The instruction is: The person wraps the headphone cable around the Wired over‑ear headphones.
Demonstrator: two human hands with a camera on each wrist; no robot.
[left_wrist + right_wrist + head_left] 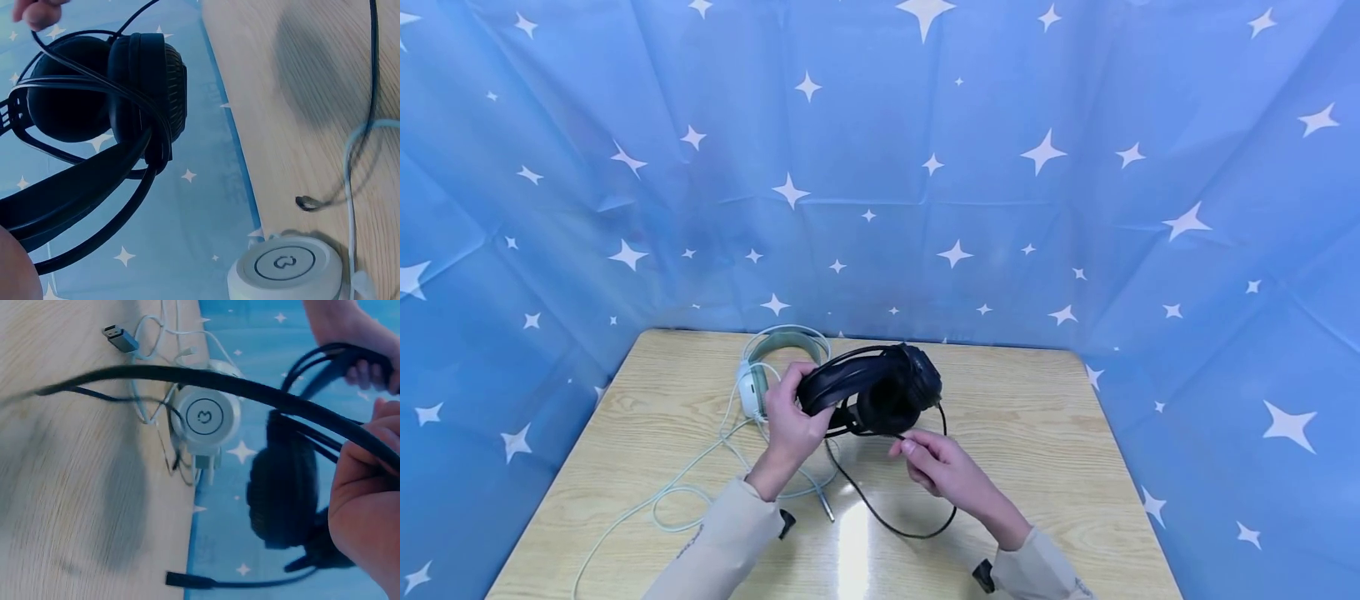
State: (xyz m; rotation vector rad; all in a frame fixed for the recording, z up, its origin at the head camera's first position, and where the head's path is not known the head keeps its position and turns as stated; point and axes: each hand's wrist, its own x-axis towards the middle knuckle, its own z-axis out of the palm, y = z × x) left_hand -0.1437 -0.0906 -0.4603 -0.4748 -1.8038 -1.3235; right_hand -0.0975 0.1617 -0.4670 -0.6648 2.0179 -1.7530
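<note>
A black over-ear headset (850, 377) is held up above the table, tilted, with its ear cups toward the right. My left hand (793, 421) grips it by the headband. With thumb and fingers my right hand (943, 471) pinches the headset's black cable (891, 525), just below the cups. Part of that cable wraps across the headband and cups in the left wrist view, and the rest hangs in a loop. A thin microphone boom (234, 584) sticks out from one cup in the right wrist view.
Behind my left hand a pale green and white headset (748, 392) rests on the wooden table (1022, 433). Its light cable (647, 504) spreads over the left side, with a USB plug (120, 339) on its end. A blue star-patterned curtain (880, 167) borders the table.
</note>
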